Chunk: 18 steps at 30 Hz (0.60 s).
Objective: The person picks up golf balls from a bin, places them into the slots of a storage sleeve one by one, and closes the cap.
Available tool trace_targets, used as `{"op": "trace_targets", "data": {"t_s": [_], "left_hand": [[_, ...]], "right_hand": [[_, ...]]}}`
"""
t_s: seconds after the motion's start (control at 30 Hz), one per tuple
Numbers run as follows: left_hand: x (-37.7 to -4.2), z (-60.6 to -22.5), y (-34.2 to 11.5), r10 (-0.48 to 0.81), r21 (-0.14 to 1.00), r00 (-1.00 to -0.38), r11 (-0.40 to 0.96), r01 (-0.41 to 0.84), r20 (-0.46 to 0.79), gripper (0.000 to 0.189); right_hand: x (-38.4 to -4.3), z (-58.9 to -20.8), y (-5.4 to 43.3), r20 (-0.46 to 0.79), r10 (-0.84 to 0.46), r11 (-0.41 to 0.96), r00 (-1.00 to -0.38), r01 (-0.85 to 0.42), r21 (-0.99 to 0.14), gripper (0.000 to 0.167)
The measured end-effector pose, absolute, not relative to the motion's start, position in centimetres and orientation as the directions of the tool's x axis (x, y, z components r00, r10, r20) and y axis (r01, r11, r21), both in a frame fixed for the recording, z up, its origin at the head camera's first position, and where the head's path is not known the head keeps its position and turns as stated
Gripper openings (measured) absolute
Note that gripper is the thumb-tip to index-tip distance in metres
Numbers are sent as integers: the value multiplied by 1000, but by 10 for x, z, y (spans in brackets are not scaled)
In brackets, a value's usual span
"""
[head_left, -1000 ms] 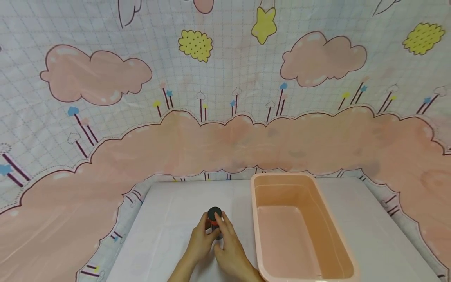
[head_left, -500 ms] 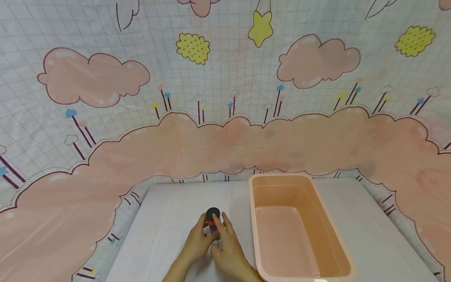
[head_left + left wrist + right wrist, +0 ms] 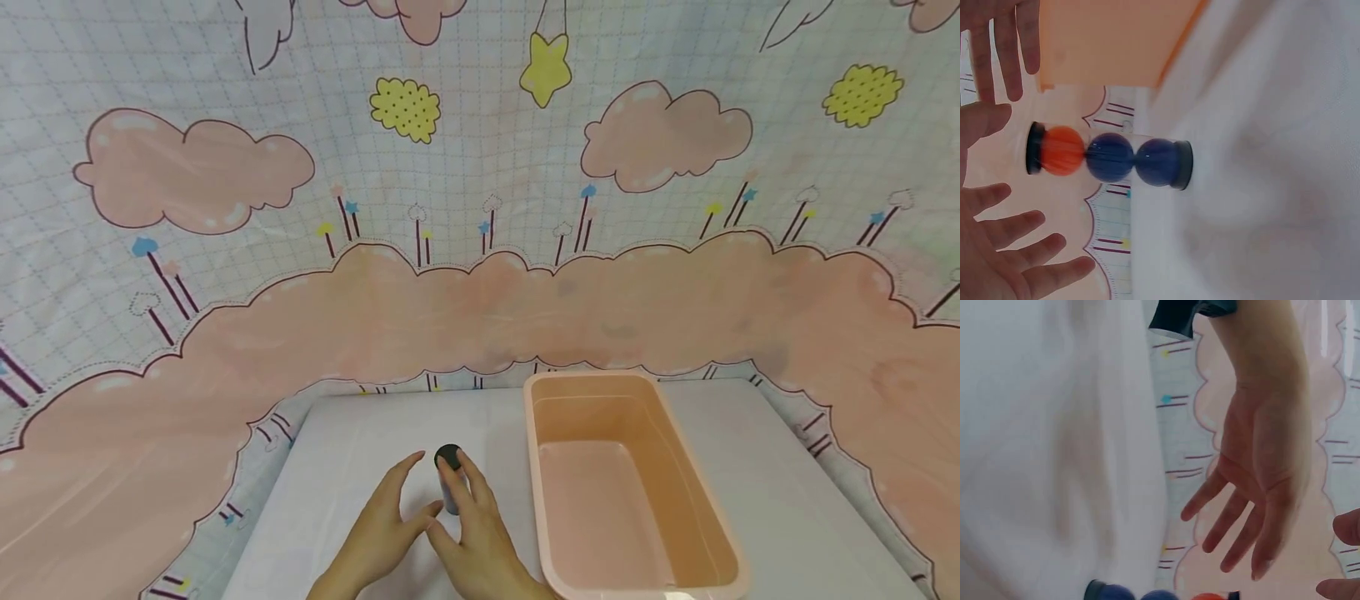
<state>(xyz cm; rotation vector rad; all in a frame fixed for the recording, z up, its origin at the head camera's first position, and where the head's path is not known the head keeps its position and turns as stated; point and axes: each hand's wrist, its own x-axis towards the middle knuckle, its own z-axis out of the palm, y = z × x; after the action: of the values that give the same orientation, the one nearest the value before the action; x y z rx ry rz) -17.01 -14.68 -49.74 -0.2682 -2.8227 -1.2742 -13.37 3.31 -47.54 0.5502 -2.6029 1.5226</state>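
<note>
A clear tube [image 3: 1110, 157] with black end caps holds one orange ball [image 3: 1062, 150] and two dark blue balls. It stands upright on the white table in the head view, its black lid [image 3: 447, 454] on top. My left hand [image 3: 378, 527] is spread to the left of the tube, thumb towards it, holding nothing. My right hand [image 3: 478, 537] lies over the near right side of the tube in the head view, fingers extended by the lid. The left wrist view has both hands beside the tube with a gap to it, their fingers apart. Only the tube's upper edge shows in the right wrist view.
An open peach plastic bin [image 3: 532, 467] stands on the white table [image 3: 360, 433] to the right of my right hand. A cloth printed with pink clouds [image 3: 202, 175] hangs behind the table and around its sides.
My left hand has let go of the tube and moved left, its fingers spreading. The right hand stays near the lid. The tube stays standing; the head view has shifted slightly.
</note>
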Motion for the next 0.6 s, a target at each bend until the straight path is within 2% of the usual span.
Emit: {"op": "trace_targets", "data": {"t_s": [0.2,0.33,0.47,0.6], "left_hand": [[-158,-479,-152,203,681,-969,691,243,140,78],[-154,-466,-152,253,615,-944,717,329,210,75],[-157,-452,-152,299,544,-915,737,401,270,73],[-162,-439,-153,332,504,-903,750,428,273,72]], "right_hand": [[-125,-455,40,254,-292,393,-922,-358,-847,65],[-121,-435,54,266,-333,358,-905,-382,-852,62],[-121,-416,75,258,-349,407,-901,-393,-824,61],[-124,-400,96,239,-353,468,-905,-392,-792,62]]}}
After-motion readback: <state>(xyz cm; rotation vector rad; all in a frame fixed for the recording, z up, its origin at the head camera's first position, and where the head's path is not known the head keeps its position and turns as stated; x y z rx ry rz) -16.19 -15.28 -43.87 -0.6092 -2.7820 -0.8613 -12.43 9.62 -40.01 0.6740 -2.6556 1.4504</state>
